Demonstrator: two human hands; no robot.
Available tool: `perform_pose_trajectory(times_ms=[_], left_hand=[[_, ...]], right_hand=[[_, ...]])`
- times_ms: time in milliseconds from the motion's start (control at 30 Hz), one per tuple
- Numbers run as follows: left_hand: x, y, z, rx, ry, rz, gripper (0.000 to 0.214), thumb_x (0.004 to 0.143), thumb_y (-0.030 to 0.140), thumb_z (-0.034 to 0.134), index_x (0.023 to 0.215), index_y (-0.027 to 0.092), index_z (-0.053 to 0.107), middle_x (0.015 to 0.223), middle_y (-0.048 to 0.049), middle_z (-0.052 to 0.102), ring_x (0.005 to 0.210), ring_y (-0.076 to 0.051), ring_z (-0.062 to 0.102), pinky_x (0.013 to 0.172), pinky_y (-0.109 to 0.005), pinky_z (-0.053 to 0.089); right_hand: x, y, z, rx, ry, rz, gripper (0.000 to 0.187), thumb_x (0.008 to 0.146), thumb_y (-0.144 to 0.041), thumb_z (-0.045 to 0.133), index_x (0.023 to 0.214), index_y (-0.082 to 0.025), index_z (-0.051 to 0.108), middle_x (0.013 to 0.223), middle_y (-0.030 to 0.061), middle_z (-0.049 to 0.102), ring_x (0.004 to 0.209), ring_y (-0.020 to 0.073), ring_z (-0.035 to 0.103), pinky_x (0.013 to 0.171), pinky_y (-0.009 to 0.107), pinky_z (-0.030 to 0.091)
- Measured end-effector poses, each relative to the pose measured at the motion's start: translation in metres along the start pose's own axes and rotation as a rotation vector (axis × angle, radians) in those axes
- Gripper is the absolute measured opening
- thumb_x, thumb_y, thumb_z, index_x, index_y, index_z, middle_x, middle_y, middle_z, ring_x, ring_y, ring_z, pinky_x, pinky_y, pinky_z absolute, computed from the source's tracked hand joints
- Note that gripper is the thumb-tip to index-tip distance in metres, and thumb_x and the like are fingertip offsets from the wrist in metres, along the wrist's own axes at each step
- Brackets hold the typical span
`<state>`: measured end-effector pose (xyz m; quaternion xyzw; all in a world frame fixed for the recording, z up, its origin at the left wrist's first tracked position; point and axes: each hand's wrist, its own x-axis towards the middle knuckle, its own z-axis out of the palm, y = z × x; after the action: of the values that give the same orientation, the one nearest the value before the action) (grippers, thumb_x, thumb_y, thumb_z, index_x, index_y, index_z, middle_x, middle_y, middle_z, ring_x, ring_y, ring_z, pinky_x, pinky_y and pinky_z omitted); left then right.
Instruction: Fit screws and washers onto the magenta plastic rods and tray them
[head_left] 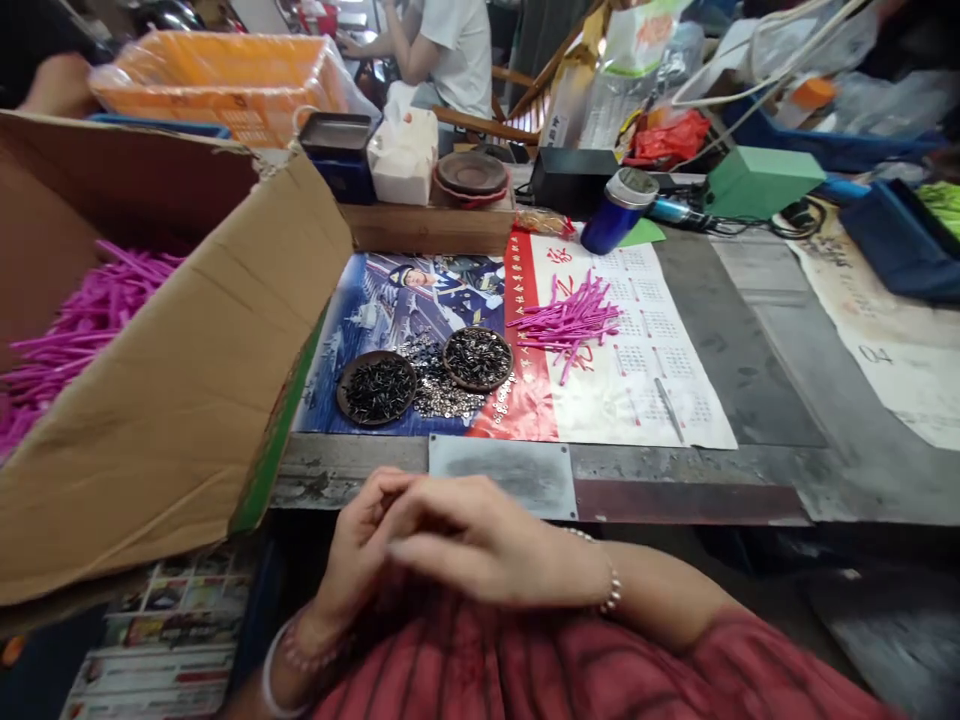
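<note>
My left hand point(354, 565) and my right hand point(499, 545) are brought together in front of my body, just off the table's near edge. The right hand lies over the left, and both have curled fingers. Whatever they may hold is hidden between them, and the right hand is slightly blurred. Beyond them lie two round dishes of small dark pins, a left dish point(377, 388) and a right dish point(478, 358). Small shiny metal rings point(442, 392) are scattered between these dishes. Farther right is a loose pile of pink plastic sticks point(574, 318).
A cardboard box point(187, 390) holding more pink sticks point(90, 330) stands at left. Tweezers point(669, 410) lie on the calendar poster point(697, 400). At the back are a blue jar point(619, 212), a green block point(763, 182) and an orange basket point(217, 75). Another person point(454, 60) sits beyond.
</note>
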<state>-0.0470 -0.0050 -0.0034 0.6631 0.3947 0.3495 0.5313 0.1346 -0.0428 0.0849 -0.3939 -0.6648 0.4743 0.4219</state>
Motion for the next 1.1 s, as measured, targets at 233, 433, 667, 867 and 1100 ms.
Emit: perform_pose_trajectory(times_ms=[233,433,667,867,1100], left_hand=[[-0.012,0.005,0.031,-0.45,0.125,-0.361,0.025,0.084,0.039,0.079,0.099,0.02,0.072,0.079,-0.001,0.067,0.059,-0.01,0.057,0.053,-0.019,0.047],[-0.013,0.011,0.053,-0.572,0.187,-0.369,0.025,0.082,0.04,0.081,0.092,0.02,0.07,0.066,0.0042,0.058,0.053,-0.006,0.046,0.05,-0.016,0.04],[-0.017,0.008,0.059,-0.536,0.226,-0.301,0.022,0.083,0.038,0.081,0.091,0.02,0.072,0.078,0.0021,0.062,0.055,-0.006,0.05,0.051,-0.018,0.043],[-0.014,0.011,0.062,-0.521,0.247,-0.284,0.021,0.085,0.04,0.08,0.092,0.021,0.073,0.085,0.0011,0.065,0.056,-0.005,0.051,0.052,-0.017,0.045],[-0.015,0.006,0.072,-0.507,0.288,-0.299,0.027,0.083,0.043,0.081,0.094,0.02,0.072,0.082,0.0007,0.066,0.062,-0.008,0.054,0.057,-0.017,0.047]], right_hand=[[-0.03,0.063,0.01,-0.251,0.299,0.208,0.038,0.101,-0.047,0.056,0.074,-0.02,0.056,0.069,-0.0007,0.059,0.062,0.0144,0.053,0.058,0.025,0.039],[-0.017,0.077,0.026,-0.102,0.375,0.318,0.063,0.104,-0.063,0.03,0.058,-0.023,0.044,0.051,-0.0008,0.046,0.048,0.0137,0.045,0.05,0.026,0.034],[-0.025,0.076,0.019,-0.052,0.423,0.255,0.065,0.1,-0.073,0.03,0.06,-0.023,0.042,0.055,-0.0008,0.049,0.051,0.0133,0.046,0.053,0.026,0.034],[-0.027,0.079,0.024,-0.26,0.494,0.089,0.049,0.107,-0.051,0.037,0.069,-0.023,0.047,0.063,0.0007,0.054,0.057,0.0146,0.051,0.055,0.026,0.038],[-0.021,0.086,0.026,-0.696,0.627,0.005,0.04,0.108,-0.029,0.037,0.069,-0.024,0.044,0.057,-0.0023,0.047,0.05,0.0136,0.043,0.051,0.029,0.032]])
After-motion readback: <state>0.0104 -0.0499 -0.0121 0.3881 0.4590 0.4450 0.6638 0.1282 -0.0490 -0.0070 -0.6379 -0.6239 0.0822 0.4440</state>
